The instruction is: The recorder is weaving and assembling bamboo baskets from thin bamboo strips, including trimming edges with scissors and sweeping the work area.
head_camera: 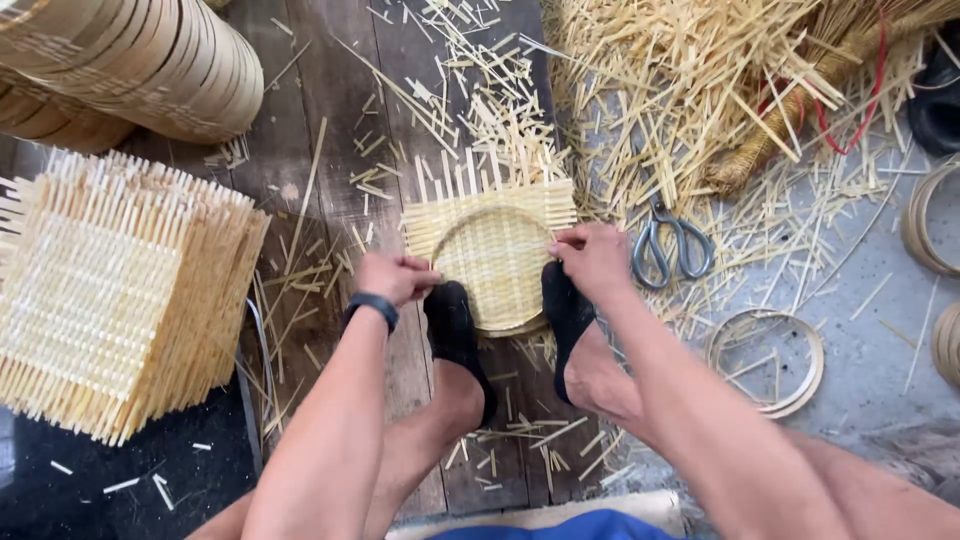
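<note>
A square woven bamboo mat [492, 222] lies on the wooden floor with a round bamboo hoop [490, 268] pressed onto it. Both my feet in black socks pin its near edge. My left hand [394, 276] grips the hoop's left rim and wears a black wristband. Over on the hoop's right rim, my right hand [592, 258] pinches it together with the mat's strips.
A tall stack of woven mats [120, 290] stands at the left. Stacked bamboo hoops [150, 60] lie at top left. Scissors [668, 246] rest right of the mat, amid loose bamboo strips [690, 90]. Spare hoops [768, 360] lie at the right.
</note>
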